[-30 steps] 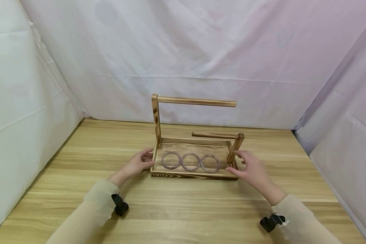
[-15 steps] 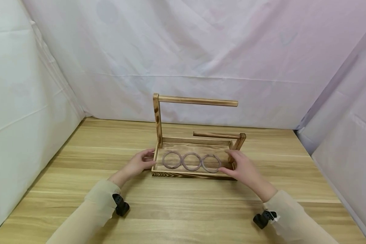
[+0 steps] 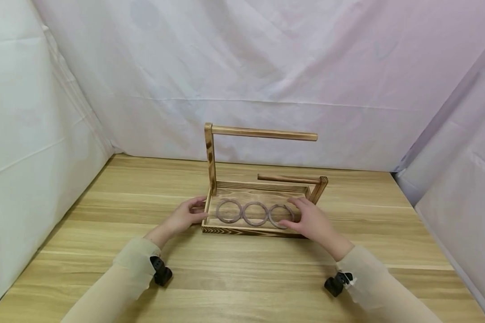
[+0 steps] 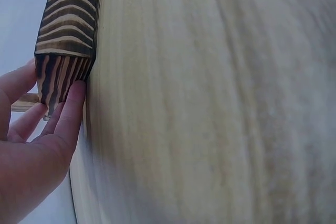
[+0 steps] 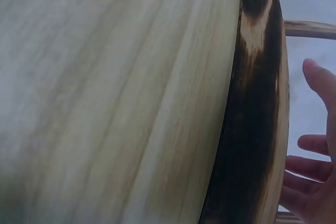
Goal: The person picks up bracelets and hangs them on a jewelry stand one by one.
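Observation:
A shallow wooden tray (image 3: 250, 231) with dark scorched grain stands on the table. Three translucent purplish rings (image 3: 229, 211) lie in a row inside it. At its left end is my left hand (image 3: 182, 214); the fingers rest extended against the end wall, and the thumb tip is at the rim. In the left wrist view those fingers (image 4: 73, 108) touch the striped wood of the tray's corner. My right hand (image 3: 307, 220) hovers over the tray's right part, thumb and fingers spread around the rightmost ring (image 3: 275, 209). The right wrist view shows its fingers (image 5: 310, 169) behind the tray's front wall.
A tall post (image 3: 211, 159) at the tray's left end carries a long horizontal bar (image 3: 262, 133). At the right end a shorter post (image 3: 318, 190) bears a lower bar (image 3: 288, 179) pointing left. White cloth (image 3: 250, 58) hangs behind the wood-grain table (image 3: 246, 273).
My right hand has moved left, from the tray's right end to over the rightmost ring. The left hand has stayed at the left end, and the rings have kept their places.

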